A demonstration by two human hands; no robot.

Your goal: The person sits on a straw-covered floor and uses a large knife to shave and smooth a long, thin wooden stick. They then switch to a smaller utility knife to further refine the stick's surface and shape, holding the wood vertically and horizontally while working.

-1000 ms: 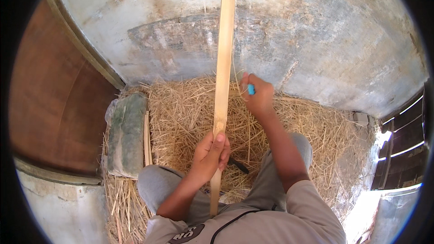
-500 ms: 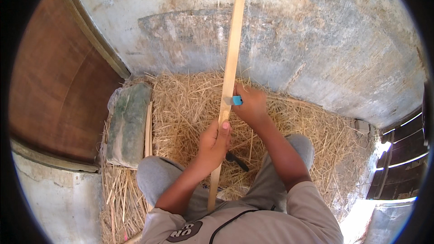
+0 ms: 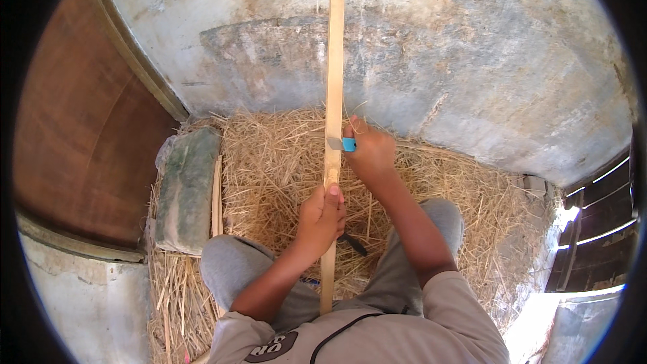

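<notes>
A long, pale, flat wooden strip (image 3: 334, 61) runs from my lap up past the top of the picture. My left hand (image 3: 322, 216) is closed round its lower part, the thumb lying along its face. A little higher, my right hand (image 3: 371, 152) grips a small knife with a blue handle (image 3: 349, 144); most of the handle is hidden in the fingers. Its short grey blade lies across the strip. Just below the blade, the strip's face has a rough, pale patch. A thin curled fibre stands up by my right fingertips.
Loose straw (image 3: 269, 162) covers the ground around my legs. To the left rests a greenish block-like bundle (image 3: 189, 189), with thin strips (image 3: 217, 195) beside it. A dark tool-like object (image 3: 352, 244) lies between my knees. Ahead rises a stained wall (image 3: 458, 74); a brown panel (image 3: 87, 128) stands at left.
The strip's upper end has swung left and now stands nearly straight up. My right hand and the knife have moved slightly left and up. My left hand keeps its hold.
</notes>
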